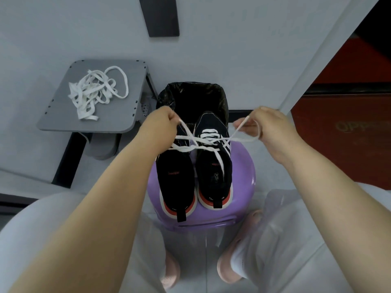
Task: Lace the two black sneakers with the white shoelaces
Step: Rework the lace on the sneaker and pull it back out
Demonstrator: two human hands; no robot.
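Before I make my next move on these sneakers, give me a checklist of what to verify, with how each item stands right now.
1. Both ends gripped: ok. The left hand and the right hand each pinch the shoelace, pulled apart.
2. Lace threaded through the right sneaker: ok, white rows cross its front.
3. Ends of equal length: cannot tell, the hands hide them.
4. Left sneaker laced: cannot tell, the taut strands and the left hand cover its eyelets.
5. Spare laces ready: ok, a pile lies on the grey table.
6. Sneakers steady: ok, both stand upright on the purple stool.
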